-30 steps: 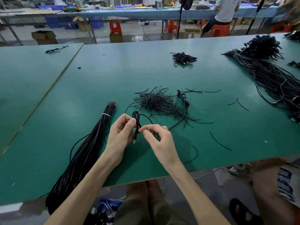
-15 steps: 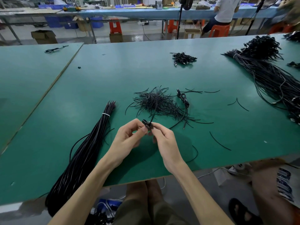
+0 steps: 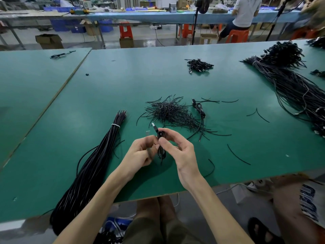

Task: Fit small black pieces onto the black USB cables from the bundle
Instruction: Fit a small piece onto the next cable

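Fingertips (image 3: 162, 141) of the right hand (image 3: 181, 152) pinch a coiled black USB cable (image 3: 161, 153), silver plug up, above the green desk's (image 3: 123, 81) front edge. The left hand (image 3: 140, 153) curls beside it, grip too blurred to tell. Left, a tied bundle of long black cables (image 3: 98, 155) overhangs that edge. Farther in lies a heap of thin black pieces (image 3: 172, 113).

Two hands (image 3: 140, 154) (image 3: 181, 150), one held cable (image 3: 161, 152), two long bundles (image 3: 93, 164) (image 3: 295, 88).

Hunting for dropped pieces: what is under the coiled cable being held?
Beneath the coiled cable, bare green table and shadow show; the left hand and right hand cover whatever lies under them.
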Available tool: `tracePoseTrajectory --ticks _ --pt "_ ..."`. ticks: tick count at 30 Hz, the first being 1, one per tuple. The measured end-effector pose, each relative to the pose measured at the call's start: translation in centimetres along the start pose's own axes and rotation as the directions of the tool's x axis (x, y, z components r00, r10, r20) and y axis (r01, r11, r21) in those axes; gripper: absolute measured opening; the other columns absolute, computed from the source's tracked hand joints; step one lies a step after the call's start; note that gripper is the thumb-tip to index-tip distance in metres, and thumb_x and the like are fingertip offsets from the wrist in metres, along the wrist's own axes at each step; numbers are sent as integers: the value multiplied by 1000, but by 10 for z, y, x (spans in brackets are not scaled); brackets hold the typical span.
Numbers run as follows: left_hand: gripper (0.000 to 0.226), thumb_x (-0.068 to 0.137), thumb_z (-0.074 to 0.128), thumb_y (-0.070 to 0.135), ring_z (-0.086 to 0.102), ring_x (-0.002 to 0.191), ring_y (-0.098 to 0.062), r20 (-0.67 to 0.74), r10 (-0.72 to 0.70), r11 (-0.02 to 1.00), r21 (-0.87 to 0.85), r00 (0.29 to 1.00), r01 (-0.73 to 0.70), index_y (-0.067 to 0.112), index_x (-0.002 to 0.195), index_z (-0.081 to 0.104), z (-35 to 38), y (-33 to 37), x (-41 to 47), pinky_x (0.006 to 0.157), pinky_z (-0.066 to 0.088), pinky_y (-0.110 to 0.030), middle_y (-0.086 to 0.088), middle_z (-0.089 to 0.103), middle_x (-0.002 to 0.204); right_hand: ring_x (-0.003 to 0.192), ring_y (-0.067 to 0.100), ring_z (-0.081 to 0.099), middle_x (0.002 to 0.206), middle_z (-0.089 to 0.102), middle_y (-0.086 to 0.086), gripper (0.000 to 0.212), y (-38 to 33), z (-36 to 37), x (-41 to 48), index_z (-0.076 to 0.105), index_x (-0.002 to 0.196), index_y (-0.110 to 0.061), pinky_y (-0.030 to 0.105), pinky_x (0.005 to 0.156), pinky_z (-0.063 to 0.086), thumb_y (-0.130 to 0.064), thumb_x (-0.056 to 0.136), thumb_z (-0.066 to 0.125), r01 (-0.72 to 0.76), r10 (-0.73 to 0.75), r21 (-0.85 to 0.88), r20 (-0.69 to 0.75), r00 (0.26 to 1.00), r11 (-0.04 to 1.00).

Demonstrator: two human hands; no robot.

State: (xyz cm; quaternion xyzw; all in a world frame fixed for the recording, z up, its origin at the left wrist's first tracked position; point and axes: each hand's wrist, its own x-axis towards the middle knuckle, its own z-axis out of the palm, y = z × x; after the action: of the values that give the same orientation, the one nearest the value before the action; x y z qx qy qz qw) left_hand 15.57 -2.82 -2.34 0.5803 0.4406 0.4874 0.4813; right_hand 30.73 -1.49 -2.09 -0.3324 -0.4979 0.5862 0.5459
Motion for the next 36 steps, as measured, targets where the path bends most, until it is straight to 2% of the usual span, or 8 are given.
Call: tracePoseTrajectory --ticks 5,8,11,14,19,23,31,36 --pt "22 94 60 30 32 52 -7 -67 83 985 155 994 -72 14 80 55 0 -4 3 50 28 -19 11 41 62 90 15 62 114 77 -2 40 2 -1 0 76 115 -37 26 88 57 -7 89 72 -9 11 -42 48 999 999" --pt "22 93 61 33 29 49 -11 -86 63 991 127 994 -51 18 77 56 -1 -3 3 47 26 -20 5 39 60 105 14 60 118 72 -13 39 3 -2 -1 75 112 -42 43 100 51 -12 88 72 51 -46 -170 37 998 984" --pt "20 94 60 23 27 47 -10 -122 45 998 58 992 -38 16 76 55 -1 -1 4 44 25 -17 6 37 58 122 12 53 116 63 -19 34 5 -1 -2 74 103 -42 31 99 42 -12 86 75 109 -115 -337 4 993 935" --pt "24 93 59 21 28 47 -11 -166 29 999 31 986 -24 3 79 51 -3 -1 4 44 24 -17 -3 35 58 118 9 46 110 56 -14 40 7 1 -3 72 89 -41 12 88 36 -1 86 76 148 -185 -500 -24 982 853" --pt "25 97 60 14 27 46 -11 -250 31 999 21 968 -27 2 77 49 -5 0 2 43 23 -18 0 34 57 100 12 53 98 59 -10 36 6 3 -4 75 88 -30 11 79 36 5 88 64 194 -214 -572 34 976 797" --pt "26 103 56 7 26 45 -13 -352 40 999 10 935 -39 -1 80 47 -8 -1 2 42 23 -20 -3 34 57 101 11 56 98 68 -16 23 7 11 -7 77 97 -26 13 81 39 -12 92 59 218 -197 -585 100 975 781" --pt "25 104 54 7 22 42 -14 -211 87 996 38 974 -81 4 80 51 -5 3 -1 43 22 -18 0 32 51 112 -2 43 107 59 -12 15 14 6 -2 78 106 -25 6 93 35 -24 100 65 95 -98 -654 32 995 751" --pt "23 102 56 14 22 38 -14 -51 78 997 19 996 -77 0 84 54 -4 5 -3 40 20 -18 0 31 49 93 7 62 98 65 -4 18 12 1 2 76 98 -16 17 83 47 -8 101 61 56 -52 -487 23 998 872"
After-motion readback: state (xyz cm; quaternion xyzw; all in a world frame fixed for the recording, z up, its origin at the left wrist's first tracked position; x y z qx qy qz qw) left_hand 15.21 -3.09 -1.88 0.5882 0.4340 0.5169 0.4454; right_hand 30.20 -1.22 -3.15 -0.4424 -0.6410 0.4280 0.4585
